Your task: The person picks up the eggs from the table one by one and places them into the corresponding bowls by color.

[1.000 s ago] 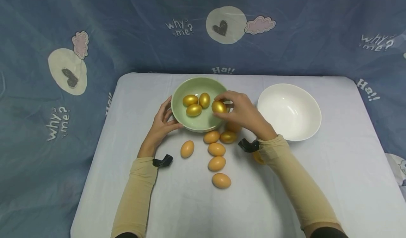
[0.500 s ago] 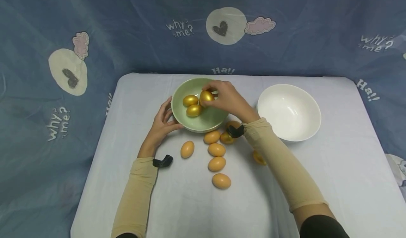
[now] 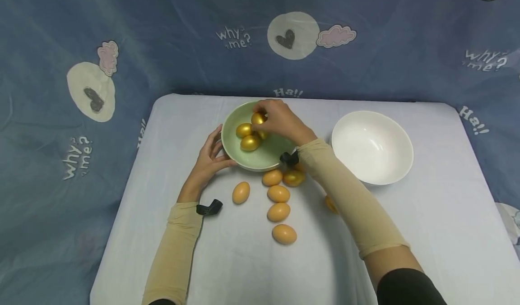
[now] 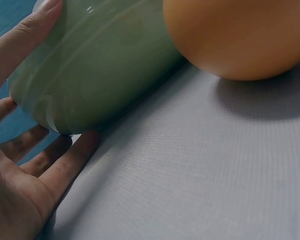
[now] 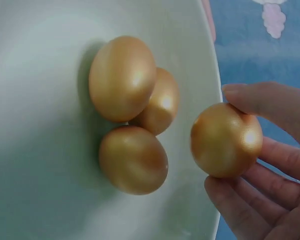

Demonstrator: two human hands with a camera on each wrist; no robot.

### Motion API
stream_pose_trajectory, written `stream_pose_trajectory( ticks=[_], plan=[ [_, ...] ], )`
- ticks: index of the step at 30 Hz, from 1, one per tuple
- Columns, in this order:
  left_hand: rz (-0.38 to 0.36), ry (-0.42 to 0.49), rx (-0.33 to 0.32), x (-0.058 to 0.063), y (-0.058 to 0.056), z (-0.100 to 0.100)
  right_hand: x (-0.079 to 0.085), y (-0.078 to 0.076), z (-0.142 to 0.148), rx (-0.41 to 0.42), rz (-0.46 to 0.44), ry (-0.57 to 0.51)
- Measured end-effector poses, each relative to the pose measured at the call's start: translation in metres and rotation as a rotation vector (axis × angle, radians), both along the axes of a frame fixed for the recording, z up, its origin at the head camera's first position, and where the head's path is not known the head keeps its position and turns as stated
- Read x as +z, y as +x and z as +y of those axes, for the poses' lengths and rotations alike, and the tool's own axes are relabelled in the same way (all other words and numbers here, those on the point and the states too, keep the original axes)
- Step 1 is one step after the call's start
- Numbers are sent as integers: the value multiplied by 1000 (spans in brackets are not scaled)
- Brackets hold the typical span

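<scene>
My left hand point(image 3: 206, 160) holds the light green bowl point(image 3: 280, 149) at its left side, fingers and thumb spread along the outer wall. Three golden eggs point(image 3: 250, 143) lie together inside the bowl. Just above them, at the far side, my right hand point(image 3: 278, 119) pinches another golden egg point(image 5: 225, 141) between thumb and fingers. In the left wrist view, an orange-brown egg point(image 4: 239, 35) sits close to the bowl's outer wall point(image 4: 105, 75).
Several orange-brown eggs point(image 3: 278, 212) lie on the white-covered table point(image 3: 239, 260) in front of the bowl, near a golden egg point(image 3: 294, 177). Another egg point(image 3: 331, 204) is partly hidden by the right sleeve. A white bowl point(image 3: 372, 147) stands to the right.
My right hand has carried the golden egg leftward and farther back, from the bowl's right rim to above the other golden eggs. My left hand stays on the bowl.
</scene>
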State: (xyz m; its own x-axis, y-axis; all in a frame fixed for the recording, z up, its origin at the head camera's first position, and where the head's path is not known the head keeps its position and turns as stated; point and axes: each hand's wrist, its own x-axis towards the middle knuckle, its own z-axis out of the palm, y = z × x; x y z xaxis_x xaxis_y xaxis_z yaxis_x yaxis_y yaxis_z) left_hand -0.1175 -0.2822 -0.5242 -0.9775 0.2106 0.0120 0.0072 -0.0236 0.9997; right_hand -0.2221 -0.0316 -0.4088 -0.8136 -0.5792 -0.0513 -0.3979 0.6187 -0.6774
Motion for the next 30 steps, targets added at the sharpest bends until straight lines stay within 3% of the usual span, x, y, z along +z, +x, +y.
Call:
stream_pose_trajectory(
  ticks=[18,30],
  plan=[
    [-8,8,-17,-2,0,1,-14,-16,-23,-4,39,196],
    [1,15,-11,0,1,-1,-28,-22,-27,28,30,222]
  ],
)
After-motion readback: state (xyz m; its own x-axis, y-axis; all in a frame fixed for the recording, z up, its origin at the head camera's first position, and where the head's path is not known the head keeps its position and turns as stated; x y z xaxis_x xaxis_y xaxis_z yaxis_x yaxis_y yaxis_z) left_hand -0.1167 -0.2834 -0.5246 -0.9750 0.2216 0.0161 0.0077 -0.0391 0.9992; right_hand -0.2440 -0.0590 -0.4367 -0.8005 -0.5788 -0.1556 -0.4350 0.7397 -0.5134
